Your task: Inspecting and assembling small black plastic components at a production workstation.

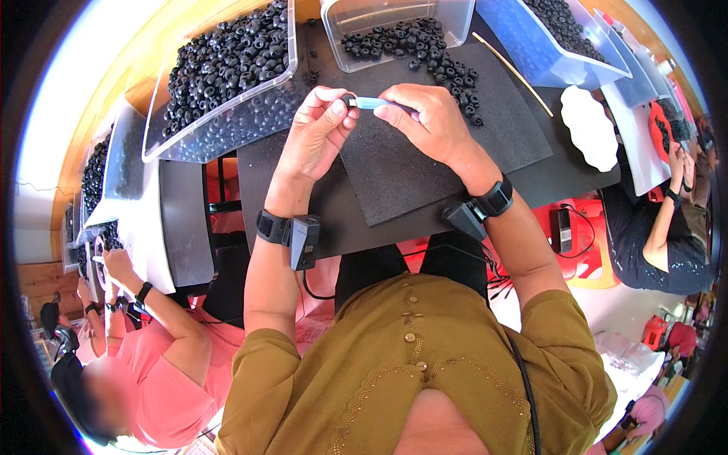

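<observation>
Hands up over the black foam mat (447, 152): left hand (318, 133) pinches a small black ring (349, 100), right hand (425, 121) grips a pale blue tool (377, 103) touching it, loose rings (425, 49) scattered beyond.

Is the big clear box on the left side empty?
No, the big clear box is heaped nearly to its rim with small black rings.
</observation>
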The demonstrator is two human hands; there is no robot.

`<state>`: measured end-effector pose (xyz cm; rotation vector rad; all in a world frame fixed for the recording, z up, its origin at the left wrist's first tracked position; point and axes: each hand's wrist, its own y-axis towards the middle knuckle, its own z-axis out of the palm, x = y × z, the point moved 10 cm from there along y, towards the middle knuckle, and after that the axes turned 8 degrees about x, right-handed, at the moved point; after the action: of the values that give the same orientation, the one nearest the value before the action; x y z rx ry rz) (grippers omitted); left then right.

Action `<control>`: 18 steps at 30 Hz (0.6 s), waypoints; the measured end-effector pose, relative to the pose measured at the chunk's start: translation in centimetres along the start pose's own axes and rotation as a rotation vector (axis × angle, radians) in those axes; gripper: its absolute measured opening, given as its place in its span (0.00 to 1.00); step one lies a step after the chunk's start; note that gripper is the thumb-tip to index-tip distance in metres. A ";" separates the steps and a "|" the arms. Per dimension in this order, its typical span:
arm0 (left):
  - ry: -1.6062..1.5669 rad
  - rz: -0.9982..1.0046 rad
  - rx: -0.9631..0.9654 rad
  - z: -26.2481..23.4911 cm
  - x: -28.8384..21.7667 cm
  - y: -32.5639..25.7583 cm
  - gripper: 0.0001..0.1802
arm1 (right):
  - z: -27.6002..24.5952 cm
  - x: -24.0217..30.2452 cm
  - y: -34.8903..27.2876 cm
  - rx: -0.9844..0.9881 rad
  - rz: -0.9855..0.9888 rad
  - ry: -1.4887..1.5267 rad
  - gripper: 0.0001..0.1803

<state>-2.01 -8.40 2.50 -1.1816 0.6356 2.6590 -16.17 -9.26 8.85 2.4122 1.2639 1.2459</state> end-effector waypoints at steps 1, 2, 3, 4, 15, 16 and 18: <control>-0.002 0.005 -0.028 -0.2 -0.2 0.0 0.06 | 0.1 0.0 0.0 -0.020 -0.004 0.011 0.15; -0.003 0.009 -0.055 -0.3 -0.3 0.0 0.05 | 0.2 0.0 0.0 -0.039 -0.008 0.021 0.16; -0.003 0.008 -0.052 -0.1 -0.3 0.0 0.05 | 0.4 -0.4 -0.1 -0.042 -0.007 0.019 0.16; 0.043 -0.050 0.047 1.4 0.3 0.0 0.05 | 0.0 -2.0 -0.1 -0.103 0.090 0.016 0.16; -0.082 -0.032 0.045 0.7 0.3 -0.1 0.09 | -0.2 -5.1 -0.3 -0.210 0.177 0.174 0.14; -0.106 -0.041 0.014 0.9 0.5 0.0 0.10 | -0.3 -4.9 -0.4 -0.204 0.167 0.177 0.14; -0.126 -0.041 -0.022 0.7 0.7 0.0 0.11 | -0.4 -5.2 -0.7 -0.201 0.205 0.171 0.14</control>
<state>-2.98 -8.14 2.41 -1.0110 0.5559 2.6865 -18.44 -12.76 5.63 2.3781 0.8932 1.5816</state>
